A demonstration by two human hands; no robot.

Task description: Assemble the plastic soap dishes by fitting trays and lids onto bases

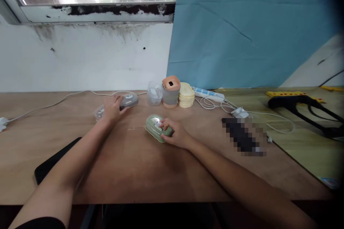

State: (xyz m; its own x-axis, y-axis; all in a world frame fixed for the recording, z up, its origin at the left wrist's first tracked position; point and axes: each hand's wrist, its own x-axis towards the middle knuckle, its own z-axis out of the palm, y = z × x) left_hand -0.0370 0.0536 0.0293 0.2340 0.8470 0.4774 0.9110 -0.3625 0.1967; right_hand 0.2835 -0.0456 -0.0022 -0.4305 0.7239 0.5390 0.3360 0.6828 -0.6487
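My right hand (175, 133) rests on a green oval box with a clear lid (154, 126) in the middle of the wooden table (139, 164), fingers curled over its right end. My left hand (112, 109) lies further back and to the left, fingers flat on a grey oval box (129, 100), with a clear lid (99, 113) under its heel.
Behind stand a clear cup (154, 93), an orange-and-grey container (171, 91) and a stack of yellow lids (186, 100). A white power strip (209, 94) with cables lies to the right, beside a blurred dark object (244, 136). A black pad (51, 164) sits front left.
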